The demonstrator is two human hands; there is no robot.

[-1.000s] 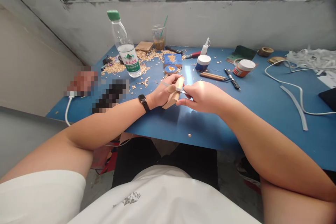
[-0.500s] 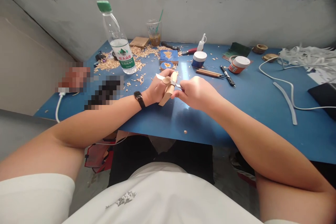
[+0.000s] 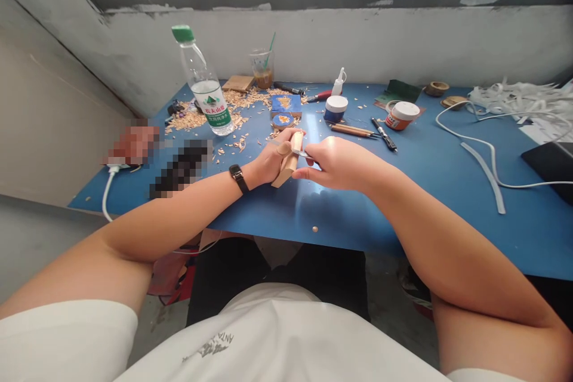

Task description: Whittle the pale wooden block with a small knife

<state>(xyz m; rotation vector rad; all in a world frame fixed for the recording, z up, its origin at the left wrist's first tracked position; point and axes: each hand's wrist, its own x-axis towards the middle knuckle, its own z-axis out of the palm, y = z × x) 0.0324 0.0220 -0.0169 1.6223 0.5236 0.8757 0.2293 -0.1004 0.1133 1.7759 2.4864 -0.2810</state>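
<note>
A pale wooden block [image 3: 285, 172] is held tilted above the blue table by my left hand [image 3: 268, 162], whose fingers wrap round its far end and left side. My right hand [image 3: 335, 161] is closed on a small metal-bladed knife [image 3: 303, 154]. Its blade lies against the upper part of the block, and the handle is mostly hidden in my fist. The right thumb reaches toward the block's right side. Just beyond the block are a round painted piece [image 3: 283, 120] and a square blue painted piece [image 3: 286, 104].
Wood shavings [image 3: 190, 118] lie around a water bottle [image 3: 210, 101] at the back left. A plastic cup [image 3: 263, 68], a blue jar [image 3: 335, 108], wooden-handled tools [image 3: 353, 131], a pen [image 3: 384, 134] and an orange jar [image 3: 401, 115] stand or lie beyond my hands. White cables [image 3: 492, 155] run at right.
The view has tilted slightly upward, so the table items appear lower. The blade has shifted on the block, and its pale tip no longer shows to the left of it.
</note>
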